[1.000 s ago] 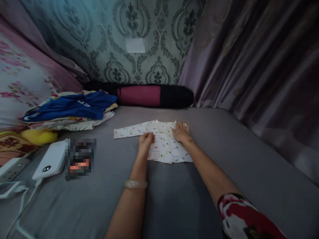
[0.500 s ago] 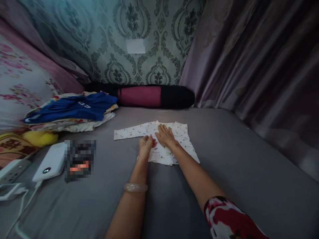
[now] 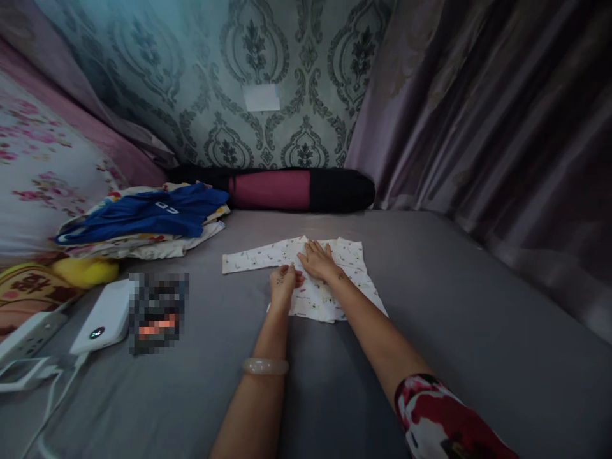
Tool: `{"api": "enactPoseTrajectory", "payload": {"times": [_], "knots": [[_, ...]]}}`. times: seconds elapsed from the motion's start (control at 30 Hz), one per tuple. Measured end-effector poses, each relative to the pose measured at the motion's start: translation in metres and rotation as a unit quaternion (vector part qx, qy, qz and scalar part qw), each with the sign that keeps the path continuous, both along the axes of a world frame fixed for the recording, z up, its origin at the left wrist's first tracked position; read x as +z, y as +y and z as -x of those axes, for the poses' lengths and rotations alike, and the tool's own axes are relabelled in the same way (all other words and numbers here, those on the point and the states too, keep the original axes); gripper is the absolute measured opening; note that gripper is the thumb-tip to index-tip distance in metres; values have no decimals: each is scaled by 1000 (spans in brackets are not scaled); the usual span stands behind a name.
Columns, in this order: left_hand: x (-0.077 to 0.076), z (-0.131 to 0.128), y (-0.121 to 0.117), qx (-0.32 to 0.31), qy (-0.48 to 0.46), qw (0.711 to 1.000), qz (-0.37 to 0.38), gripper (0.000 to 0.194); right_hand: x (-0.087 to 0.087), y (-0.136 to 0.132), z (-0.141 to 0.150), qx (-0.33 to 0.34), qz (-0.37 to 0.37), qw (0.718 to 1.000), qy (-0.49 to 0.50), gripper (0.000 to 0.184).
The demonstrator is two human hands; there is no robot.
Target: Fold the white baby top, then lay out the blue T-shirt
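Note:
A small white long-sleeved shirt (image 3: 354, 256) with a scattered print lies on the grey bed sheet, one sleeve stretched out to the left. My right hand (image 3: 317, 260) rests flat on its upper middle, fingers spread. At the shirt's left side, below the sleeve, my left hand (image 3: 284, 284) is closed, with its fingers curled in a pinch on the cloth. The fabric between those fingertips is mostly hidden.
Folded clothes with a blue garment (image 3: 143, 213) on top are piled at the left. Nearer are a white power bank (image 3: 106, 315), a power strip (image 3: 33, 335) with cables, and a blurred patch. A black and maroon bolster (image 3: 270, 190) lies along the wall.
The view has shifted slightly, so everything sits a little lower and further right. My hands keep nearly the same places on the shirt.

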State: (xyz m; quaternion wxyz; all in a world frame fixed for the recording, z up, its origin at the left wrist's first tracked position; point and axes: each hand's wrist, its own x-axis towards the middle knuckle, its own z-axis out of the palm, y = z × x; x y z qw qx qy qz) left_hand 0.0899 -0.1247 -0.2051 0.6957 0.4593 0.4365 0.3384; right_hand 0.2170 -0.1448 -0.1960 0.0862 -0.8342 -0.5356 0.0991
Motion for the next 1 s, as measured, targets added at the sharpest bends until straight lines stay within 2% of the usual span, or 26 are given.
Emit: {"api": "enactPoseTrajectory", "payload": {"times": [0.27, 0.43, 0.7, 0.9, 1.0], "knots": [[3, -2, 0, 27, 3, 999, 23, 8, -11, 28, 2, 31, -30, 998, -37, 64], [6, -4, 1, 36, 7, 998, 44, 13, -20, 28, 4, 27, -60, 996, -56, 64], [7, -2, 5, 33, -19, 999, 37, 10, -22, 25, 5, 22, -82, 995, -59, 61], [-3, -3, 10, 34, -19, 998, -59, 13, -15, 27, -4, 32, -90, 995, 10, 59], [-5, -3, 9, 19, 40, 980, -196, 13, -8, 14, -22, -1, -126, 992, 25, 58]]}}
